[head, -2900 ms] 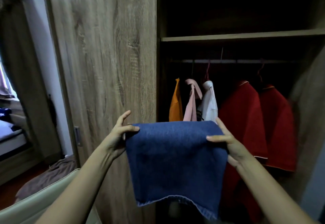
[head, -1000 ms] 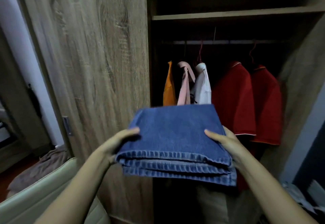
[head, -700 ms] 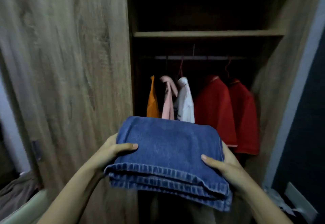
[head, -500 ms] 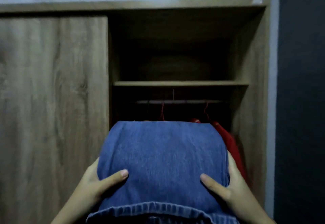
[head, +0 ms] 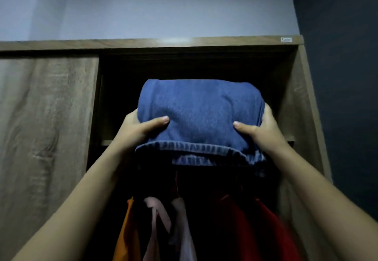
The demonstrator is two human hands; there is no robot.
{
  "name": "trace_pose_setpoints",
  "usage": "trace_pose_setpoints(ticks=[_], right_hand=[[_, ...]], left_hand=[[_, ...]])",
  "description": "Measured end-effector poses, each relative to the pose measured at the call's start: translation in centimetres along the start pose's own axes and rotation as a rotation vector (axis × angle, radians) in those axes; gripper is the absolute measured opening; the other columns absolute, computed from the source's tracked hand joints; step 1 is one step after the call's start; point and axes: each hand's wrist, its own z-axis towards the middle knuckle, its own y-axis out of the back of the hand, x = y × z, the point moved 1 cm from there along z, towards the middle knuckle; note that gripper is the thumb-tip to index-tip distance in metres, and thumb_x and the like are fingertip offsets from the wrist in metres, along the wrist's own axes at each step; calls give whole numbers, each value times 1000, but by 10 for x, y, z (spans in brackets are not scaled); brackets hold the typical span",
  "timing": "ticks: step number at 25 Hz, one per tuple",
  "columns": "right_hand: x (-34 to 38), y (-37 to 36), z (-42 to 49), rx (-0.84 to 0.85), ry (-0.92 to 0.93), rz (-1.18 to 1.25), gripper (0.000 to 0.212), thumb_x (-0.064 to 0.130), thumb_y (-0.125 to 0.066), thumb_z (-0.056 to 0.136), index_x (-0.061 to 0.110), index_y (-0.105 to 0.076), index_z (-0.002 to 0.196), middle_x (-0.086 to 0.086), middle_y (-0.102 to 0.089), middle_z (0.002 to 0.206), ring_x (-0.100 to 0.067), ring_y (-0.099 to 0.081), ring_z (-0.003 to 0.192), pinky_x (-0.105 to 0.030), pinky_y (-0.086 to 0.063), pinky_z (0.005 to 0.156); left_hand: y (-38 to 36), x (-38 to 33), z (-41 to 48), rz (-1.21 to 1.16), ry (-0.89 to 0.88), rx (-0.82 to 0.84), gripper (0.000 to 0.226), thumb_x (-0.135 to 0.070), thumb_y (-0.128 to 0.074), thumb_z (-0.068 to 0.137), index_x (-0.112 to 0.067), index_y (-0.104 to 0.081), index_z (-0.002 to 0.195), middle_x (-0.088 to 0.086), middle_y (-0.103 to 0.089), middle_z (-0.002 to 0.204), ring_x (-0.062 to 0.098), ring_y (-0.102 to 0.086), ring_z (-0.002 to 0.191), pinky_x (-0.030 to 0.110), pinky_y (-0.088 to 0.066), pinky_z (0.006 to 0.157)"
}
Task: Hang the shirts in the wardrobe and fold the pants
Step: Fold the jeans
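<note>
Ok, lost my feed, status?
Left hand, right hand gripping folded jeans. Raised at upper shelf. Nothing visible blocking.

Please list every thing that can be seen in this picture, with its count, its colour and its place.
folded jeans: 1, blue denim, held up in front of the upper compartment
wardrobe: 1, brown wood, open on the right half
sliding door: 1, brown wood, left half
shelf: 1, brown wood, behind the jeans, mostly hidden
hanging shirts: orange, pink, white, red (number of red ones unclear), below the shelf
wall: pale, above the wardrobe
left hand: 1, grips the jeans' left side
right hand: 1, grips the right side
</note>
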Motion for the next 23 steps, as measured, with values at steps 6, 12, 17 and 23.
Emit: trace_pose_setpoints(ticks=[6,12,17,23], right_hand=[[-74,-2,110,155,-319,-522,94,37,-78,71,11,-27,145,-10,-40,145,-27,-42,130,-32,-34,105],[-52,-1,110,223,-126,-1181,70,74,-58,66,32,-58,122,-2,-54,130,-26,-53,117,-40,-47,94],[-49,-21,47,507,427,-1259,97,91,-32,57,45,-21,141,7,-41,145,-19,-47,125,-38,-42,98],[-66,-13,80,433,657,-1399,57,66,-32,87,51,-19,140,8,-56,130,-21,-61,107,-32,-46,72]], left_hand=[[-34,84,119,453,241,88,68,-24,-73,81,-12,-39,138,9,-53,130,21,-57,110,29,-48,85],[-32,74,129,966,125,275,36,-43,-57,88,-23,-66,117,7,-53,134,17,-48,122,31,-41,94],[-30,80,85,1429,-337,542,84,-73,-53,70,-44,-23,144,-7,-32,151,13,-39,131,30,-37,99],[-24,85,109,1358,-545,537,64,-41,-64,82,-45,-35,139,-5,-58,126,18,-60,110,39,-51,87]])
